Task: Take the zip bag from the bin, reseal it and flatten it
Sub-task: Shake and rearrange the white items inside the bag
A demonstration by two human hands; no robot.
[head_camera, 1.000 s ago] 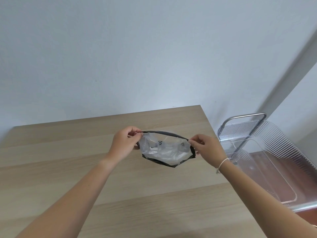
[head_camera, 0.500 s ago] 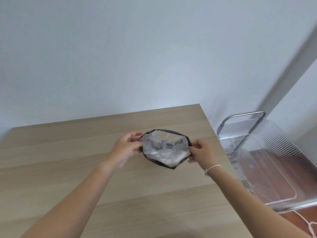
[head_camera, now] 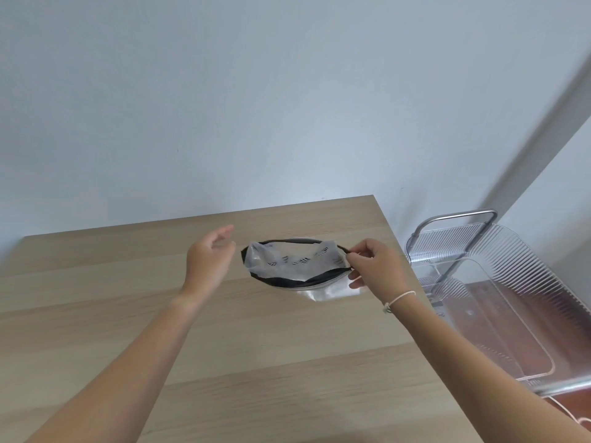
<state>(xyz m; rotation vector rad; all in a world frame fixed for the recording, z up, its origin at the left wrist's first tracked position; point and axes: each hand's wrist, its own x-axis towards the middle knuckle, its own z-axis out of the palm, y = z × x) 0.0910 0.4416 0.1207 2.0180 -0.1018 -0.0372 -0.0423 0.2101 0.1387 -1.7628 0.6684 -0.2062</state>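
The zip bag [head_camera: 292,265] is clear plastic with a black zip rim and small striped marks. Its mouth gapes wide open, and it hangs just above the wooden table [head_camera: 224,330]. My right hand [head_camera: 374,266] pinches the right end of the rim between thumb and fingers. A little to the left of the bag, my left hand [head_camera: 209,259] is off it, fingers spread and holding nothing. The clear ribbed bin [head_camera: 511,260] stands to the right of the table, lower down.
A metal handle frame [head_camera: 457,217] rises over the bin's far end. The table's right edge runs close beside the bin. A pale wall stands behind the table. A thin white cord [head_camera: 572,414] lies on the reddish floor at the lower right.
My left hand has let go of the bag's left end and pulled away, fingers apart. The bag now hangs from my right hand alone, shifted slightly right.
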